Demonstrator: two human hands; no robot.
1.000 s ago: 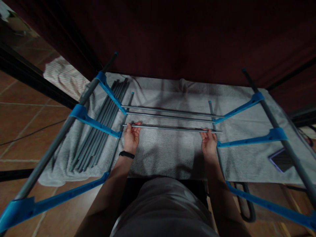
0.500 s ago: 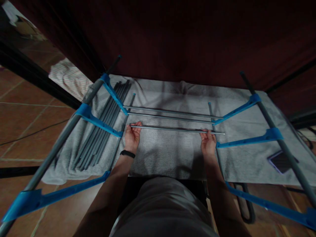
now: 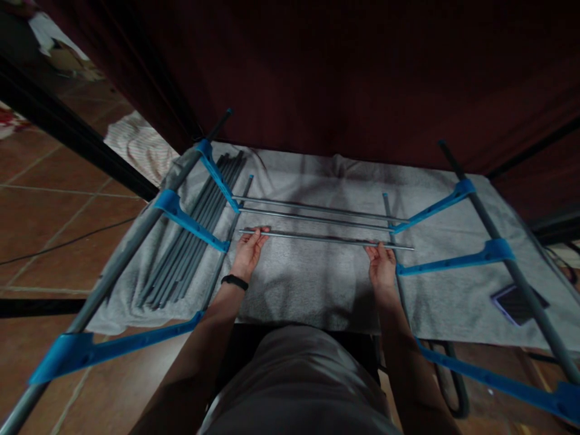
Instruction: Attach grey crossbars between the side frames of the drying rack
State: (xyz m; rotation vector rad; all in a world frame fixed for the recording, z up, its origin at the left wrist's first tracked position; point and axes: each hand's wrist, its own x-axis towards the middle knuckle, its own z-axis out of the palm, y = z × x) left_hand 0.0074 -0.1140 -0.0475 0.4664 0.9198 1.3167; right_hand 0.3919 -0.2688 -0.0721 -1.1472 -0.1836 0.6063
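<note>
A thin grey metal rod (image 3: 317, 238) lies crosswise over a grey towel (image 3: 312, 284), held at both ends. My left hand (image 3: 248, 252) pinches its left end with fingers curled round it; a black band sits on that wrist. My right hand (image 3: 381, 263) grips its right end. Just beyond, two more rods (image 3: 312, 211) span between blue plastic brackets (image 3: 432, 207) of a rack frame. The left side frame (image 3: 181, 175) and the right side frame (image 3: 498, 241) stand on either side of my hands.
A bundle of several loose grey rods (image 3: 194, 229) lies on the towel at the left. A dark phone or tablet (image 3: 516, 302) rests on the towel at the right. Brown tiled floor (image 3: 54, 217) is at the left, with a dark red curtain behind.
The rod and both hands have shifted slightly to the right; the view has tilted a little. The grip on the rod is the same.
</note>
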